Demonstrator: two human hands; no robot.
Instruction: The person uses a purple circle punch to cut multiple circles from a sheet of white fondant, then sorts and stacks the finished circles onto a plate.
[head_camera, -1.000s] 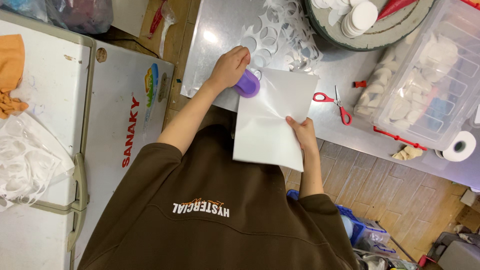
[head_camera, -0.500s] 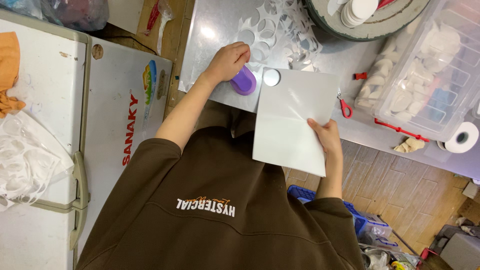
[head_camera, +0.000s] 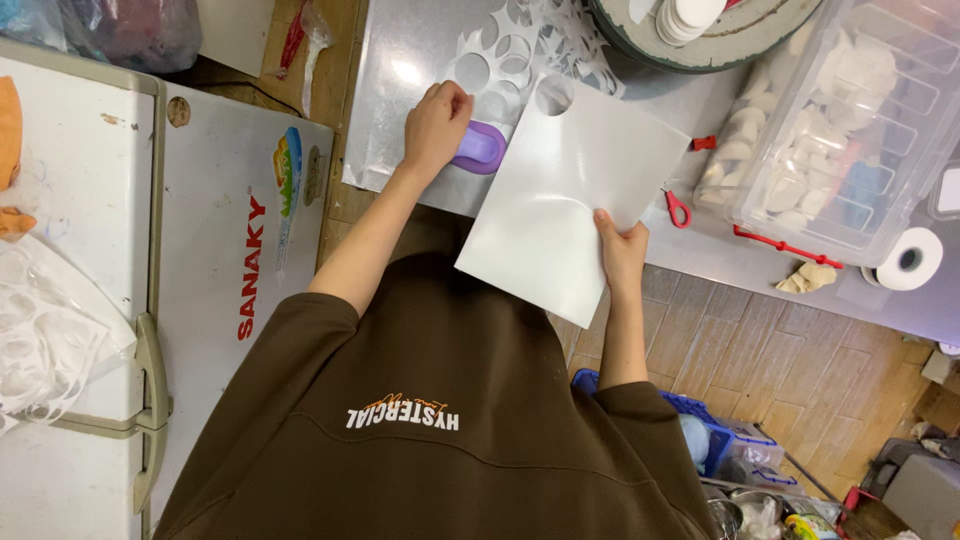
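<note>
Left hand (head_camera: 437, 122) closed over a purple punch (head_camera: 481, 147) near the front edge of the metal table (head_camera: 400, 60). Right hand (head_camera: 620, 252) pinching a white sheet (head_camera: 570, 200), overhanging that edge, one round hole at its far corner. Red scissors (head_camera: 678, 205) just beside.

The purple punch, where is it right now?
In the head view, the purple punch sits on the metal table, under the left hand, beside the white sheet's corner.
</note>
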